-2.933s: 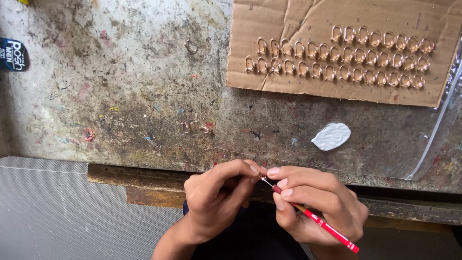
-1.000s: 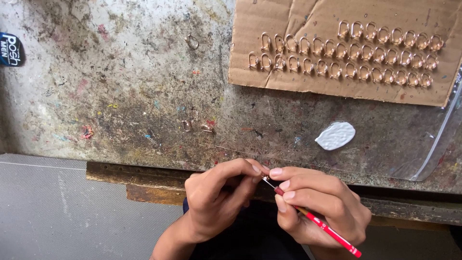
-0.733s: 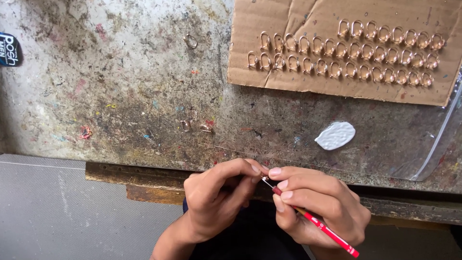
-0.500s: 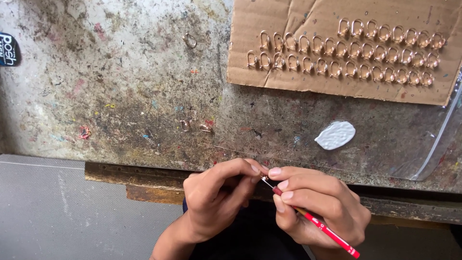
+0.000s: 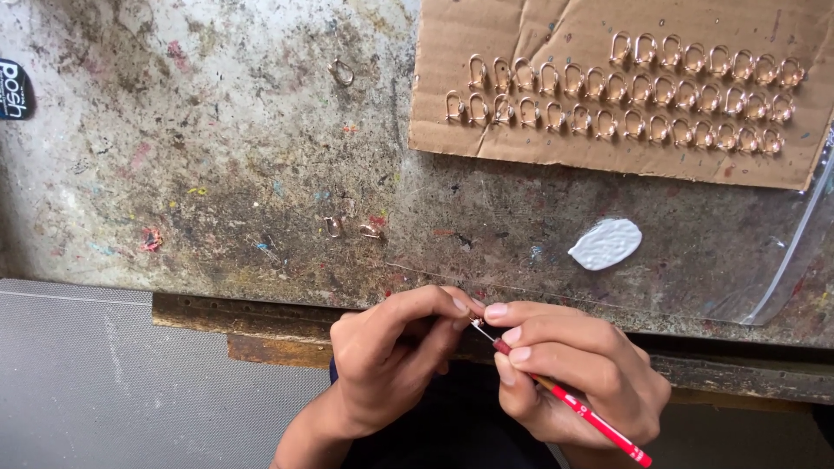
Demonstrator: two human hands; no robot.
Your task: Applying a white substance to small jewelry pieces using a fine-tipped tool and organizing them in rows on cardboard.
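Observation:
My right hand (image 5: 578, 373) grips a thin red brush (image 5: 591, 419), its fine tip pointing up-left toward my left hand's fingertips. My left hand (image 5: 391, 352) pinches something very small at those fingertips; the item itself is hidden. Both hands meet just below the front edge of a stained, paint-flecked workbench (image 5: 217, 174). A white blob of paint (image 5: 605, 243) lies on the bench just above my right hand. Farther back, a cardboard sheet (image 5: 521, 35) carries several small gold-coloured loop pieces (image 5: 608, 87) in rows.
Two loose gold loops (image 5: 352, 228) lie on the bench above my left hand, and one more loop (image 5: 341, 71) lies farther back. A clear plastic sheet (image 5: 782, 278) is at the right. A dark round label (image 5: 13, 87) is at the left edge. Grey mesh surface (image 5: 104, 382) lower left.
Hands hold nearly the same pose throughout; only slight camera shifts move the scene a little.

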